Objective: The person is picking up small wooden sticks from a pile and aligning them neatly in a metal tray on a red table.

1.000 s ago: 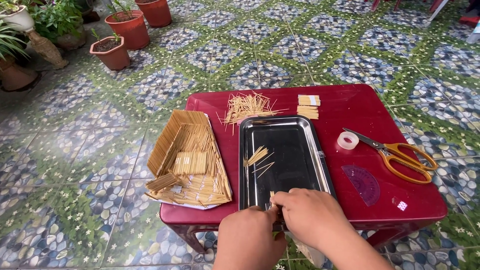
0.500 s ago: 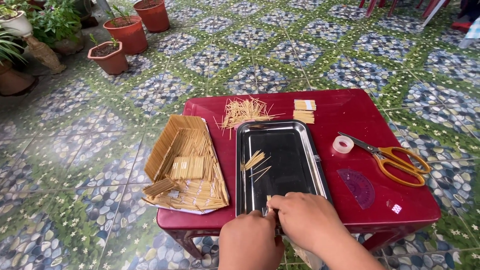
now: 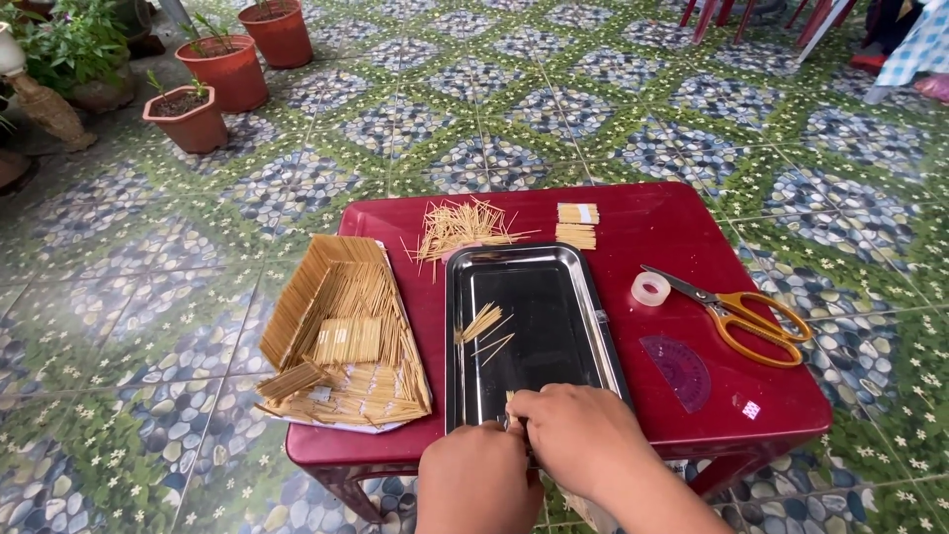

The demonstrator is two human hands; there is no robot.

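My left hand (image 3: 479,480) and my right hand (image 3: 578,440) meet at the near end of a steel tray (image 3: 583,307) on a dark red table (image 3: 682,232). Together they pinch a small bunch of thin wooden sticks (image 3: 512,398), whose tips show just above my fingers. A loose fan of sticks (image 3: 482,322) lies in the tray. To its left sits a structure built of sticks (image 3: 341,326), with a slanted wall and flat panels.
A heap of loose sticks (image 3: 465,223) and two taped stick bundles (image 3: 577,224) lie at the table's far side. A tape roll (image 3: 649,288), orange-handled scissors (image 3: 746,314) and a purple protractor (image 3: 678,369) lie right of the tray. Potted plants (image 3: 213,84) stand on the tiled floor.
The view has shifted a little, so the table sits lower and further left. My hands stay together at the tray's near end, still on the sticks.
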